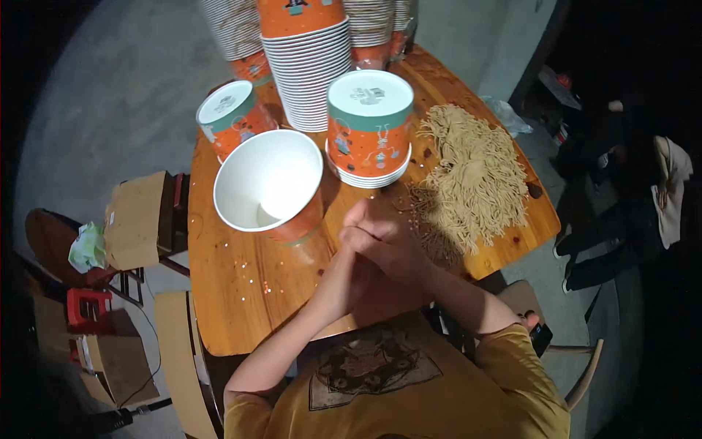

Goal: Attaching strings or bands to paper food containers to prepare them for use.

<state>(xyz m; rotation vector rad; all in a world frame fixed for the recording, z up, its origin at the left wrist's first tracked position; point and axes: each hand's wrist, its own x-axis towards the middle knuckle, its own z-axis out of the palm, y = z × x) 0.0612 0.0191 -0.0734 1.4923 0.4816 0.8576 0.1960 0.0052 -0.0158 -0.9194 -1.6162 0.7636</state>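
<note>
My left hand [351, 272] and my right hand [398, 252] are clasped together above the near middle of the wooden table. Their fingers are closed against each other, and whatever may lie between the palms is hidden. Just beyond them on the left, an open white-lined paper bucket [269, 179] has its mouth tilted toward me. An upside-down orange paper bucket [371, 139] with a green band and white base stands ahead, stacked over several white rims. Close to my right hand lies a loose heap of tan, noodle-like strands [475, 175].
A tall stack of nested paper buckets [307, 69] rises at the back, with more stacks behind. Another inverted bucket [232, 117] stands at the left. Small bits dot the table [241, 314]. Cardboard boxes [135, 219] and a red stool [88, 307] are on the left; a person [621, 212] is at right.
</note>
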